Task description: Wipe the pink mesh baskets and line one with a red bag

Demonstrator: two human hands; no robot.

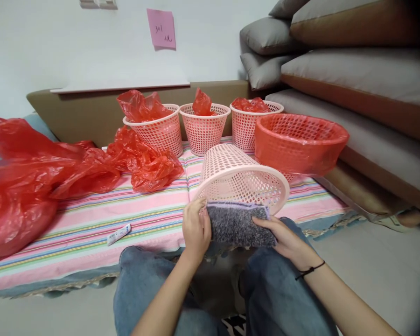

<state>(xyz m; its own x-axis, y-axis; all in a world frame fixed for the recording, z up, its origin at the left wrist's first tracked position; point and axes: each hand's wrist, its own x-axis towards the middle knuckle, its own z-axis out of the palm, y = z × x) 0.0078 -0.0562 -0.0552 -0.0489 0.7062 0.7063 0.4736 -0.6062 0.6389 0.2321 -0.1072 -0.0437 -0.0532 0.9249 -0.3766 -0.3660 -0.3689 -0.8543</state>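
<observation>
A folded dark grey cleaning cloth (240,225) with a lilac edge is stretched between my two hands. Its left end is gripped by my left hand (196,226), fingers curled around the edge. My right hand (278,233) pinches the other end, thumb lying on top. Just beyond the cloth, a pink perforated plastic basket (227,158) lies on its side with its mouth facing me. The cloth overlaps the near part of the basket's rim; I cannot tell whether they touch.
Three upright pink baskets (206,133) hold red plastic bags at the back. A basket wrapped in red plastic (301,144) stands right. Crumpled red bags (45,172) spread across the left of the striped cloth (154,224), near a small white packet (119,234). Grey cushions (357,70) are stacked right.
</observation>
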